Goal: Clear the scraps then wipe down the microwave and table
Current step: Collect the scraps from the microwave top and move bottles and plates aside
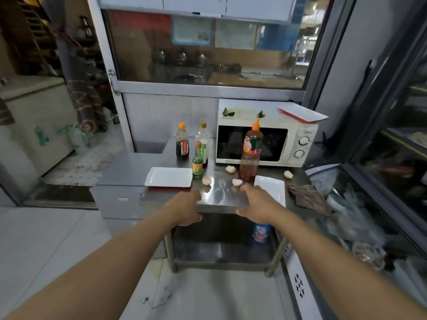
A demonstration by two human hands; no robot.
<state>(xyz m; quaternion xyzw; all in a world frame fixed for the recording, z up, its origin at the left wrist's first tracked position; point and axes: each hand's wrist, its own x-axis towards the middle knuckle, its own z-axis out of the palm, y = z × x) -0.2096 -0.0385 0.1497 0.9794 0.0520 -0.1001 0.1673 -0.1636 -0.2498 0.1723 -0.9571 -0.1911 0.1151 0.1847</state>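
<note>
Steel table (pixel 221 192): four pale scraps (pixel 236 182) mid-top, green ones atop microwave (pixel 265 144) at back right. Your left hand (pixel 184 210) and right hand (pixel 258 206) hover relaxed, holding nothing, at the front edge; bare strip between trays.

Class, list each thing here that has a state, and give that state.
Microwave: door shut.
Sauce bottle: upright, capped.
Cloth: crumpled on the table.
Left hand: open, holds nothing.
Right hand: open, holds nothing.
</note>
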